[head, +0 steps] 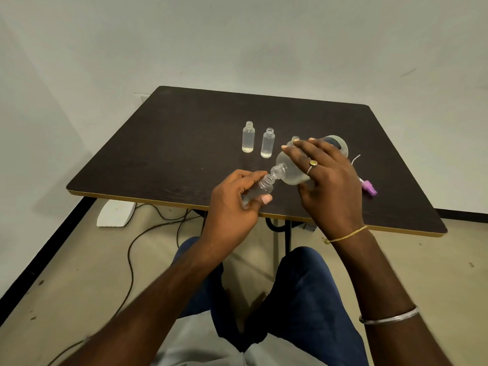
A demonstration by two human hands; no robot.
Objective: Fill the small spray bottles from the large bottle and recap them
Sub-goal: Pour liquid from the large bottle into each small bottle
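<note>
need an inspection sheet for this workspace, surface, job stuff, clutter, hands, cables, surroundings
surface: dark table, gold edge trim
job's things: large bottle tilted, uncapped neck at the mouth of the held small bottle; left standing bottle and right standing bottle upright, uncapped, little liquid in each; fourth bottle neck shows behind the right hand; purple spray cap lies to its right
clutter: nothing seen
grippers: left hand grips the held small bottle; right hand grips the large bottle
cables: dark cable on the floor under the table
surroundings: plain wall, white block on the floor
</note>
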